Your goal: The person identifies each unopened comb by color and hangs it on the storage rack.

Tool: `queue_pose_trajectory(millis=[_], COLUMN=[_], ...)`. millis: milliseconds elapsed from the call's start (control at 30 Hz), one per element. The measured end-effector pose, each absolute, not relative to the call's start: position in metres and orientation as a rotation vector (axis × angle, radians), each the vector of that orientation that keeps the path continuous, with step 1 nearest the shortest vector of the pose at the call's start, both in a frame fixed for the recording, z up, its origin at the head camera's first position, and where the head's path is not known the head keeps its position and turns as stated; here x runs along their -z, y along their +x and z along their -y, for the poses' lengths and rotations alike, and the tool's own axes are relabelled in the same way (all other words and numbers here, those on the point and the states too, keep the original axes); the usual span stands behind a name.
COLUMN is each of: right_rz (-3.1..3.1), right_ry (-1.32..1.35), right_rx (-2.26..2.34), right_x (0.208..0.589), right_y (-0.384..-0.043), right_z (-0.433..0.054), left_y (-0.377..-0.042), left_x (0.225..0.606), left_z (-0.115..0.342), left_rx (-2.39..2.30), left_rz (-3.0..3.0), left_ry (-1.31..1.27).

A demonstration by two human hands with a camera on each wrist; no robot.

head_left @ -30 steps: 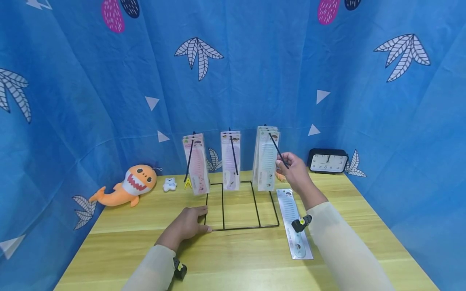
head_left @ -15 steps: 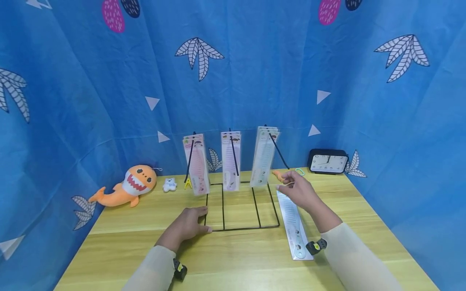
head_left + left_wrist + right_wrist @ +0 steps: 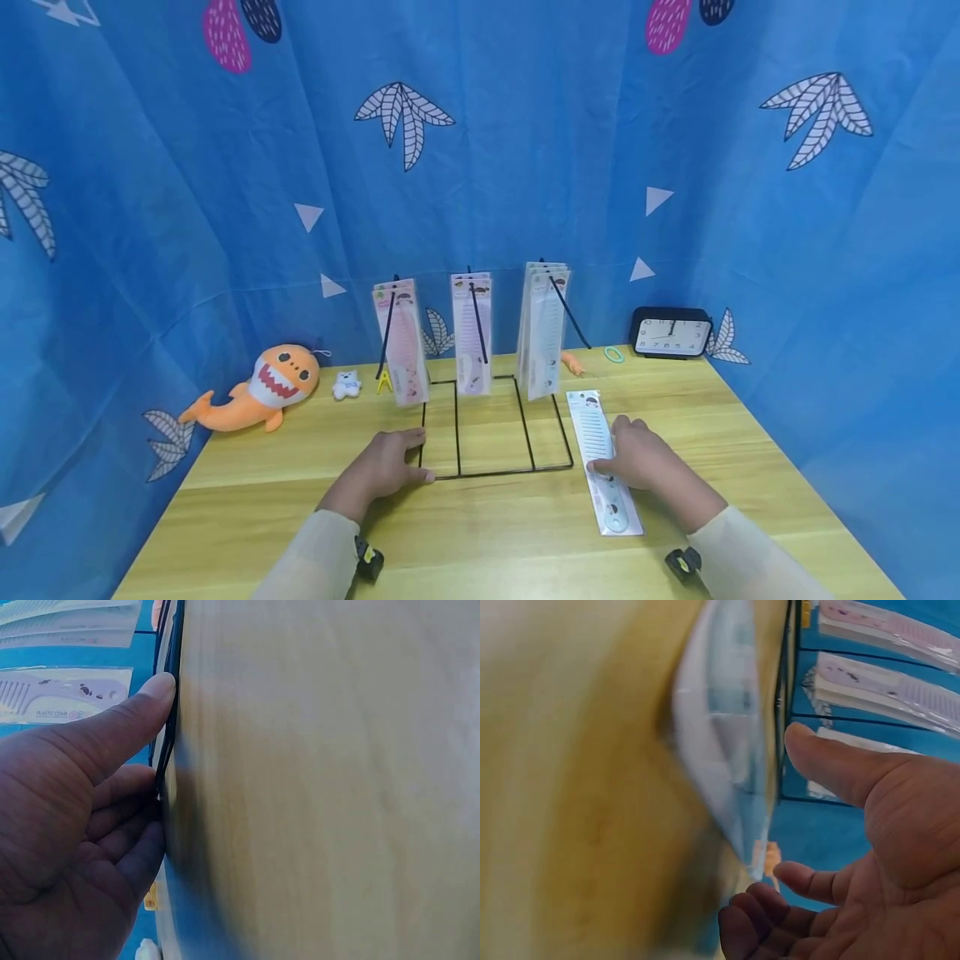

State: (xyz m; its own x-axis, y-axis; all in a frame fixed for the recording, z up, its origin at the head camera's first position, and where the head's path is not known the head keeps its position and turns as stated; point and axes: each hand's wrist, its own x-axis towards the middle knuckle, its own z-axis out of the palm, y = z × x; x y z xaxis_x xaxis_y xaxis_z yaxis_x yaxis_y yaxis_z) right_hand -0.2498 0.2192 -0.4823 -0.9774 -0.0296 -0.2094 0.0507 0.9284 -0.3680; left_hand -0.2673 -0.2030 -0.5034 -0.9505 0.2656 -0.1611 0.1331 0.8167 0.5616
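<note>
A black wire rack (image 3: 495, 472) stands on the table, packaged combs hanging from its three hooks. Pink comb packs (image 3: 407, 350) hang at the left, purple comb packs (image 3: 472, 342) in the middle, light blue comb packs (image 3: 547, 342) at the right. My left hand (image 3: 384, 462) holds the front left corner of the rack's base, thumb on the wire (image 3: 171, 712). A packaged light blue comb (image 3: 617, 517) lies right of the rack. Over it is my right hand (image 3: 637, 454), thumb and fingers spread apart across the package; in the right wrist view nothing is gripped between them.
At the back left lie an orange shark plush (image 3: 277, 383), a small white bear (image 3: 347, 384) and a yellow clip (image 3: 384, 381). Behind on the right are an orange figure (image 3: 572, 362), a green ring (image 3: 613, 354) and a black clock (image 3: 671, 332). A blue curtain (image 3: 480, 167) surrounds the table.
My right hand has left the light blue packs at the right hook and come down to the comb package on the table. Those packs have swung. My left hand stays at the rack.
</note>
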Motion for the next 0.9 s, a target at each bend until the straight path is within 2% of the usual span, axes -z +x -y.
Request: queue_pose_trajectory(millis=[300, 900], right_rz=[-2.895, -2.718], right_ry=[-0.015, 0.078], right_rx=[0.585, 0.545], right_x=[0.489, 0.477], right_y=[-0.245, -0.245], right_z=[-0.218, -0.244], left_y=[-0.266, -0.266], left_x=[0.505, 0.504], left_z=[0.205, 0.203], left_rx=[-0.822, -0.824], left_rz=[-2.789, -2.778], left_ry=[0.332, 0.331])
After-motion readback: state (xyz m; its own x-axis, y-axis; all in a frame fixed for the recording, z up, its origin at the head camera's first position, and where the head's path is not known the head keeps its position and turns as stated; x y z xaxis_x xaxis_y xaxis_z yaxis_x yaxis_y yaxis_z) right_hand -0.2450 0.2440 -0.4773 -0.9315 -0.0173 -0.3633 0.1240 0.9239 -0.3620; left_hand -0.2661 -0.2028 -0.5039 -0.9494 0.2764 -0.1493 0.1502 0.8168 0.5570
